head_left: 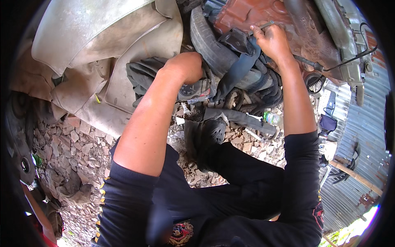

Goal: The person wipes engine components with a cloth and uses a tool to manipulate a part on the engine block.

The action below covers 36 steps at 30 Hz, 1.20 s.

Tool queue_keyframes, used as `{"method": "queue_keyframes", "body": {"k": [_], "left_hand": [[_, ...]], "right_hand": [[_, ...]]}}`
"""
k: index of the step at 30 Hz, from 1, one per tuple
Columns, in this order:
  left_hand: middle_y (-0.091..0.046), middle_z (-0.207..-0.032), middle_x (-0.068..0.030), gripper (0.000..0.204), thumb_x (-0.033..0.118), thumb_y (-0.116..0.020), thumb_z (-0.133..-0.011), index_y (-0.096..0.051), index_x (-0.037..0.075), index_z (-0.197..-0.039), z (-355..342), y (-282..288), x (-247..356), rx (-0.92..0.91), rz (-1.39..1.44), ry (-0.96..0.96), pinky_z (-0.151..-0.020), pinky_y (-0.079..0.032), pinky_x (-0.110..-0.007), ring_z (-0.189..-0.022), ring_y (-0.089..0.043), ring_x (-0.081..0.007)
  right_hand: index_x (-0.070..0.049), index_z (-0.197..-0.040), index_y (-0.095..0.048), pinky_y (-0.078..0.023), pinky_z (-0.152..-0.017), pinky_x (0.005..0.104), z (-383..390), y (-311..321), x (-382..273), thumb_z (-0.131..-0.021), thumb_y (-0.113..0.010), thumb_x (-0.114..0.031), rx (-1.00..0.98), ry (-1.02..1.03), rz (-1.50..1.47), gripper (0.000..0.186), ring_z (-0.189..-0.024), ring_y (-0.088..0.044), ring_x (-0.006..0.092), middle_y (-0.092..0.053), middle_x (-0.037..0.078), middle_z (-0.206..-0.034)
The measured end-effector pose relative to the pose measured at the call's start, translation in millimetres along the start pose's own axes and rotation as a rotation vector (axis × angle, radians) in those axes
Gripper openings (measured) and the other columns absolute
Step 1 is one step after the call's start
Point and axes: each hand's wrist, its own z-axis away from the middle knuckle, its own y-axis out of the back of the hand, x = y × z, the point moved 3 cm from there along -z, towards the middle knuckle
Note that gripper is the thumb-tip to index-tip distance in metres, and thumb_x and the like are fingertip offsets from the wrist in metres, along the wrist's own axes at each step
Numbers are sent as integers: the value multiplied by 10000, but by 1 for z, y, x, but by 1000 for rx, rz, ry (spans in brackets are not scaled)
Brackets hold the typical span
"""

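My right hand [272, 41] is closed round a thin grey rod [267, 24], whose tip shows past the thumb, beside a rusty reddish-brown metal housing [240, 15]. A black bracket-like piece [238, 41] lies just left of that hand. My left hand [186, 68] is curled, back uppermost, over a bundle of dark cloth [142, 74]. Its fingers point down and away, so what they grip is hidden. Below its knuckles a round black piece with a dial-like face [187, 90] shows in part. An old tire [210, 43] stands between my hands.
Creased beige sheeting [135, 45] spreads at the upper left. Broken stone chips [82, 144] cover the ground. A dark rod with a cable [308, 62] lies right of my right forearm. A plastic bottle [271, 118] lies near the tire; corrugated metal sheet [366, 123] is at the right.
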Motion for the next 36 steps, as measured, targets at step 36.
{"method": "queue_keyframes", "body": {"k": [36], "left_hand": [[-636, -1166, -202, 368, 183, -559, -891, -588, 60, -1236, 16, 9, -7, -25, -1, 26, -951, -459, -424, -1111, -583, -372]], "right_hand": [[-25, -924, -686, -505, -794, 463, -16, -6, -5, -893, -603, -385, -6, -217, 8, 371, -854, -648, 408, -662, 246, -853]]}}
